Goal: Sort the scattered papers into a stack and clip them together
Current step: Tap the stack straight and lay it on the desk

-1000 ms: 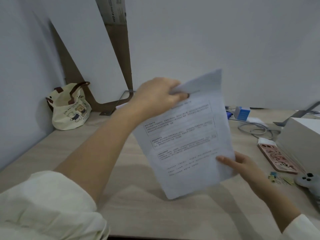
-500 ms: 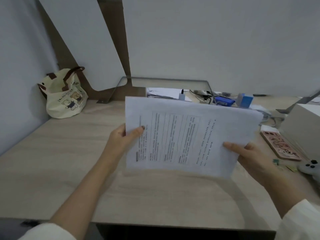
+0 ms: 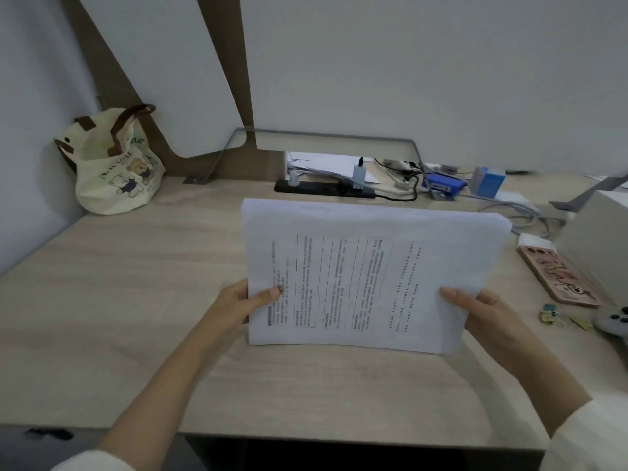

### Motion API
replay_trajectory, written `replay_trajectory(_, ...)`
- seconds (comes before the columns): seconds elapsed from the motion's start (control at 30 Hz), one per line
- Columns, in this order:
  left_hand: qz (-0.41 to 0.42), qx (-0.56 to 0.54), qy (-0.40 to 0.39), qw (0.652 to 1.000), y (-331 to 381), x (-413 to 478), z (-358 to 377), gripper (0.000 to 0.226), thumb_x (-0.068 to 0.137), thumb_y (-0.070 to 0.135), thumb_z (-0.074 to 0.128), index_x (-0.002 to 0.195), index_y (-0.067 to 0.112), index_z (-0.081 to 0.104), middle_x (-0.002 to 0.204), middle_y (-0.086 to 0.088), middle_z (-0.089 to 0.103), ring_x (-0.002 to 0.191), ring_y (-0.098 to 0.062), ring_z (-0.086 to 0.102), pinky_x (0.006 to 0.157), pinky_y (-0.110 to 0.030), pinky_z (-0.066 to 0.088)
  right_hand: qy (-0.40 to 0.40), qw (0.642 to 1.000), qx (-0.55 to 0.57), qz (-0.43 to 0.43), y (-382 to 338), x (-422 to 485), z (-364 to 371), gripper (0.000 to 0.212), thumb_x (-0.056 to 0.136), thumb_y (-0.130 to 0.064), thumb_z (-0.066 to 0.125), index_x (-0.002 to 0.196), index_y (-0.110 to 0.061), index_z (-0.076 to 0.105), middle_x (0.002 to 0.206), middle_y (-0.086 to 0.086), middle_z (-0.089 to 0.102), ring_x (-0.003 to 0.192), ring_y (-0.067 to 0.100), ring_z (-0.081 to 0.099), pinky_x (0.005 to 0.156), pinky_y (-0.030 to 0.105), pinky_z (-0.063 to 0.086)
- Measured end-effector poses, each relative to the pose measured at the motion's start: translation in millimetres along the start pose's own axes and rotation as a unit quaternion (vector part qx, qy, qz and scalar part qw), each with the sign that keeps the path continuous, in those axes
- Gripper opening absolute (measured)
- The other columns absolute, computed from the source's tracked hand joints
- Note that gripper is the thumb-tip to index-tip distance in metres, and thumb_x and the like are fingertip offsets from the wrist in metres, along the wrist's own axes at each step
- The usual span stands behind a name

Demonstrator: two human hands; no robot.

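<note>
Papers (image 3: 367, 277) gathered, sideways printed text, edges roughly aligned, upright.

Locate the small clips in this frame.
In the head view, the small clips lie on the desk at far right, between the right hand and a grey controller, by the pink phone.

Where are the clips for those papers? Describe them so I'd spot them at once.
Look to the right side of the wooden desk, past the right hand. Just nearer than the pink-cased phone lies a small cluster of binder clips, teal and gold, far smaller than the grey controller beside them.
</note>
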State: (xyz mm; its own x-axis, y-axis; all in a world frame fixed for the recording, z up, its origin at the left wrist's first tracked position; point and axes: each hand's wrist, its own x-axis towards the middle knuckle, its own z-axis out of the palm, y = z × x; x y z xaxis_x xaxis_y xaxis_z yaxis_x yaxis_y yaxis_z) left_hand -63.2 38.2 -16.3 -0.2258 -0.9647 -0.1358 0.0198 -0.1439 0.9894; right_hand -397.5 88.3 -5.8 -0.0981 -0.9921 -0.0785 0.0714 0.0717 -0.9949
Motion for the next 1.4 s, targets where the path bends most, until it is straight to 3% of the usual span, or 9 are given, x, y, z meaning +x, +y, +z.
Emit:
replay_trajectory(0.13,-0.026,-0.059,-0.026,0.998,7.9,5.1,-1.6,0.026,0.081,0.027,0.063,0.106,0.020,0.068,0.102,-0.004,0.075,0.092,-0.023,0.071,0.078,-0.038,0.058,-0.012,0.999,-0.023,0.021,-8.8,0.1,-0.3,0.041,0.069,-0.038,0.072,0.106,-0.021,0.067,0.104,0.002,0.074,0.086,0.020,0.072,0.066,0.029,0.058)
replay_trajectory(0.2,-0.055,-0.074,-0.043,0.995,12.7,7.5,-2.0,0.022,0.085,0.025,0.060,0.104,0.019,0.067,0.098,-0.004,0.075,0.085,-0.022,0.073,0.069,-0.034,0.060,-0.021,0.998,-0.003,0.052,-9.0,-0.3,-0.6,0.025,0.081,-0.026,0.059,0.106,-0.022,0.063,0.098,0.002,0.075,0.081,0.022,0.073,0.062,0.031,0.058)
replay_trajectory(0.37,-0.178,-0.087,-0.058,0.978,14.5,16.0,-9.3,0.023,0.089,0.021,0.055,0.104,0.007,0.067,0.092,-0.006,0.076,0.075,-0.017,0.073,0.064,-0.026,0.059,-0.008,0.994,0.042,0.097,0.0,-1.6,3.0,0.031,0.084,-0.012,0.056,0.114,-0.015,0.060,0.101,0.010,0.074,0.081,0.030,0.072,0.058,0.035,0.058)
replay_trajectory(0.5,-0.177,-0.142,-0.009,0.974,4.2,15.8,-9.5,0.017,0.090,0.012,0.052,0.098,0.005,0.065,0.082,-0.003,0.075,0.067,-0.012,0.070,0.053,-0.018,0.055,0.042,0.992,0.092,0.080,7.8,-4.1,14.5,0.026,0.088,-0.006,0.052,0.113,-0.014,0.059,0.100,0.010,0.072,0.073,0.025,0.073,0.054,0.032,0.058)
replay_trajectory(0.6,-0.165,-0.217,0.053,0.961,-4.9,16.8,-4.4,0.026,0.090,0.011,0.053,0.113,0.001,0.059,0.101,-0.009,0.069,0.084,-0.016,0.065,0.055,-0.020,0.058,0.078,0.987,0.133,0.042,15.9,-9.0,29.9,0.025,0.091,-0.005,0.049,0.112,-0.015,0.059,0.105,0.008,0.070,0.079,0.025,0.071,0.055,0.033,0.059)
replay_trajectory(0.83,-0.078,-0.316,0.154,0.933,-2.1,17.0,34.3,0.024,0.093,0.012,0.051,0.117,0.009,0.055,0.098,-0.004,0.065,0.089,-0.015,0.062,0.070,-0.026,0.050,0.135,0.965,0.222,-0.025,39.6,-16.4,68.7,0.040,0.091,-0.007,0.050,0.129,-0.019,0.051,0.122,0.004,0.065,0.104,0.029,0.066,0.083,0.051,0.055)
replay_trajectory(1.03,0.021,-0.200,0.274,0.940,18.5,18.0,56.3,0.025,0.093,0.019,0.051,0.116,0.010,0.058,0.104,-0.002,0.066,0.084,-0.014,0.063,0.064,-0.026,0.048,0.047,0.978,0.205,0.011,41.2,-26.3,73.8,0.042,0.077,0.010,0.054,0.117,-0.005,0.057,0.113,0.007,0.070,0.097,0.019,0.068,0.071,0.025,0.058)
replay_trajectory(1.17,0.156,-0.108,0.260,0.947,45.4,10.7,46.2,0.014,0.093,0.020,0.051,0.105,0.019,0.058,0.103,0.003,0.066,0.095,-0.013,0.064,0.081,-0.030,0.053,0.019,0.990,0.140,0.015,20.8,-21.6,47.3,0.038,0.076,0.003,0.056,0.114,-0.006,0.061,0.109,0.004,0.072,0.096,0.015,0.069,0.078,0.025,0.058)
replay_trajectory(1.4,0.309,-0.013,0.198,0.930,84.5,-1.9,55.0,0.012,0.095,0.018,0.047,0.104,0.025,0.050,0.101,0.014,0.062,0.086,0.010,0.061,0.070,-0.010,0.049,0.000,0.995,-0.057,-0.086,-38.3,-11.2,47.1,0.028,0.085,-0.007,0.056,0.109,-0.018,0.065,0.106,0.000,0.073,0.101,0.018,0.067,0.087,0.032,0.051)
